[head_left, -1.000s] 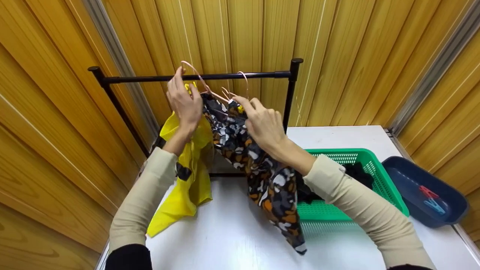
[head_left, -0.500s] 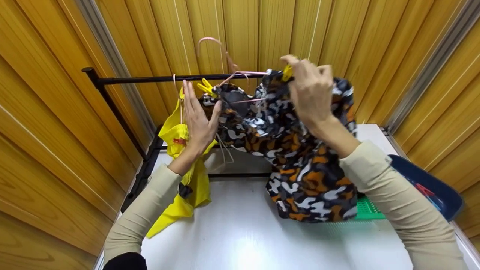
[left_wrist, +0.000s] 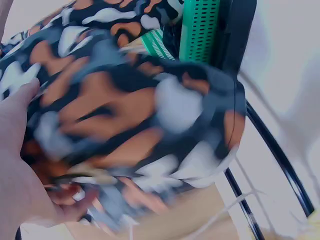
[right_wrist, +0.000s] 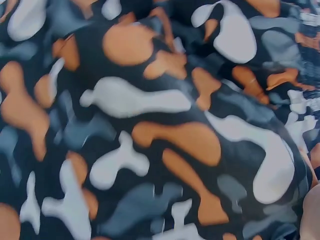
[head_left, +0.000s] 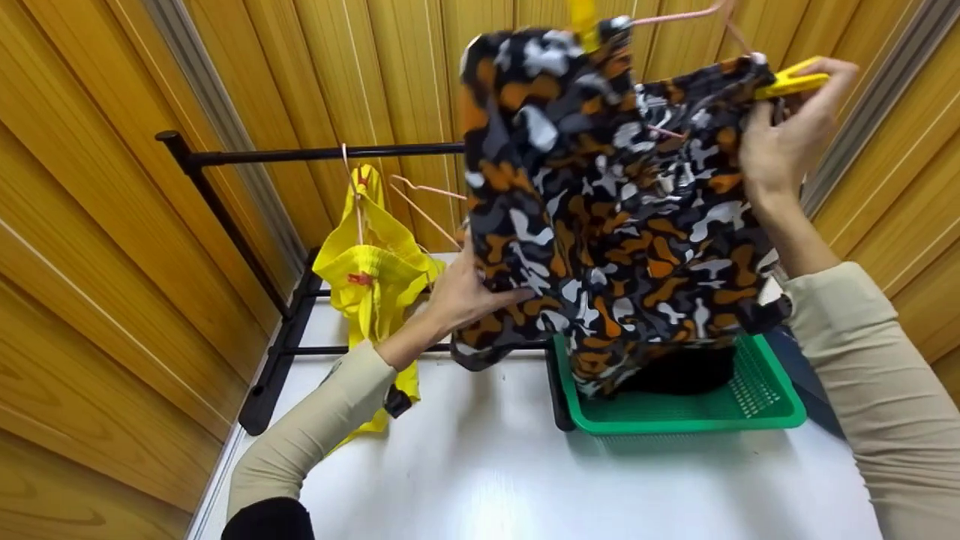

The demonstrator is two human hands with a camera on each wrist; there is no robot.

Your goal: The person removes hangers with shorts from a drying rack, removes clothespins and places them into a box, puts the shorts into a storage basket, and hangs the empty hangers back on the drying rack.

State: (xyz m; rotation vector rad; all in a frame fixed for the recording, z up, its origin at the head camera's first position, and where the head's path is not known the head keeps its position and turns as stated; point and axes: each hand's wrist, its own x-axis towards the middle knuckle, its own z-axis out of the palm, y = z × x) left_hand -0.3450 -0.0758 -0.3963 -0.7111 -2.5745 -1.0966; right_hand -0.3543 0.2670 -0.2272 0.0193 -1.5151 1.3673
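Note:
A pair of camouflage shorts (head_left: 600,217) in black, orange, grey and white hangs from a pink hanger (head_left: 679,16), held up by yellow clothespins at the waist. My right hand (head_left: 787,142) grips the waist's right corner beside a yellow clothespin (head_left: 791,80). Lower on the left, my left hand (head_left: 469,292) holds a leg, its thumb in front and its fingers mostly hidden behind the cloth. In the left wrist view the leg's fabric (left_wrist: 125,115) is blurred between thumb and fingers. Printed cloth (right_wrist: 150,125) fills the right wrist view.
A yellow garment (head_left: 375,262) with a red clothespin (head_left: 361,278) hangs on the black rack (head_left: 315,154). Another pink hanger (head_left: 427,214) shows beside it. A green basket (head_left: 690,425) with black cloth stands below the shorts, and a dark blue tray (head_left: 814,382) is partly hidden behind my right arm.
The shorts and hanger have come up off the rack and moved right, toward me. My left hand has gone from flat beside the garments to gripping the leg.

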